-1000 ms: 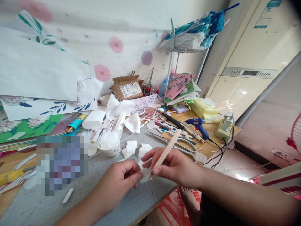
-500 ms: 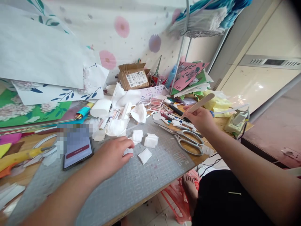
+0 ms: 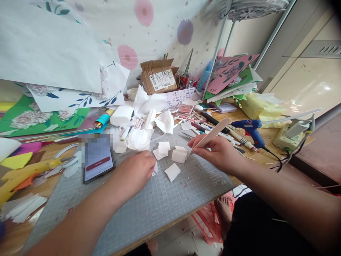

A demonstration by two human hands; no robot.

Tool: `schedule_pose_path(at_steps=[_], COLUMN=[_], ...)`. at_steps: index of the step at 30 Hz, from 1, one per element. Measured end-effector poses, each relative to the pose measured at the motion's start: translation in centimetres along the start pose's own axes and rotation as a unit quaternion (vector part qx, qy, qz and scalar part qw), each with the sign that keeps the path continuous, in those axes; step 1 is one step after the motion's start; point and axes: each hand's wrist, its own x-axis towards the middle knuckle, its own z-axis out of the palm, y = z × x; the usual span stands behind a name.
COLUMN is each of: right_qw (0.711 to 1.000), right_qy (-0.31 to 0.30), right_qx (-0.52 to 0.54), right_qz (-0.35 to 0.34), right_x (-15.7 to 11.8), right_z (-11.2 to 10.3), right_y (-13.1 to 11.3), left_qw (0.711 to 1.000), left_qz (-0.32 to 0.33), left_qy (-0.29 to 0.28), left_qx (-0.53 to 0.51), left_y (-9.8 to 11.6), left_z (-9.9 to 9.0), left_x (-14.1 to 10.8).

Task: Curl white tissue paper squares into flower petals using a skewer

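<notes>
My right hand grips a flat wooden craft stick, which slants up to the right over the mat. My left hand is low over the grey cutting mat, its fingers closed at a small white paper square that is mostly hidden by them. Between the hands lie several folded white paper squares. Just behind my left hand stands a bowl of white paper. The scissors are mostly covered by my right hand; a blade shows.
A phone lies left of my left hand. Pens and markers crowd the back, before a cardboard box. At the right are a blue glue gun and a power strip. Yellow-handled scissors lie left.
My right hand has moved left and down with the craft stick, closer to the paper squares. My left fingers have closed at a paper square. The view has shifted, showing the glue gun.
</notes>
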Motion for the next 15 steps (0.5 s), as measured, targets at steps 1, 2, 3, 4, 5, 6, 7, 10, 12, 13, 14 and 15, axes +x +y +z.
schedule_pose_path(at_steps=[1, 2, 3, 4, 5, 6, 7, 10, 12, 13, 14, 15], right_qw=[1.0, 0.999, 0.998, 0.996, 0.995, 0.994, 0.992, 0.99, 0.99, 0.99, 0.989, 0.989], right_qy=[-0.014, -0.028, -0.039, -0.048, -0.054, -0.059, -0.062, -0.068, -0.073, -0.075, -0.076, -0.078], right_qx=[0.017, 0.035, 0.052, 0.067, 0.08, 0.091, 0.1, 0.117, 0.12, 0.12, 0.121, 0.122], right_qz=[-0.006, -0.012, -0.018, -0.024, -0.029, -0.035, -0.039, -0.041, -0.033, -0.027, -0.023, -0.019], right_x=[0.0, 0.0, 0.0, -0.1, -0.1, -0.1, -0.1, -0.2, -0.2, -0.2, -0.3, -0.3], right_z=[0.2, 0.4, 0.6, 0.8, 0.9, 1.0, 1.0, 1.0, 1.0, 1.0, 1.0, 1.0], right_y=[-0.2, -0.4, -0.5, -0.7, -0.8, -0.9, -1.0, -1.2, -1.3, -1.3, -1.3, -1.3], left_qw=[1.0, 1.0, 1.0, 1.0, 1.0, 1.0, 1.0, 0.999, 0.998, 0.998, 0.998, 0.999], left_qz=[-0.004, -0.008, -0.011, -0.012, -0.008, -0.001, 0.007, 0.03, 0.032, 0.031, 0.03, 0.029], left_qy=[0.003, 0.005, 0.006, 0.003, -0.002, -0.007, -0.013, -0.033, -0.041, -0.042, -0.041, -0.039], left_qx=[-0.002, -0.006, -0.012, -0.019, -0.024, -0.027, -0.028, -0.025, -0.024, -0.022, -0.02, -0.018], left_y=[0.1, 0.2, 0.3, 0.3, 0.2, 0.1, -0.1, -0.5, -0.6, -0.7, -0.7, -0.7], left_z=[0.0, -0.1, -0.1, 0.0, 0.0, 0.0, 0.1, 0.3, 0.4, 0.5, 0.6, 0.7], left_x=[0.0, 0.0, -0.1, -0.1, -0.1, -0.2, -0.2, -0.2, -0.1, -0.1, 0.0, 0.0])
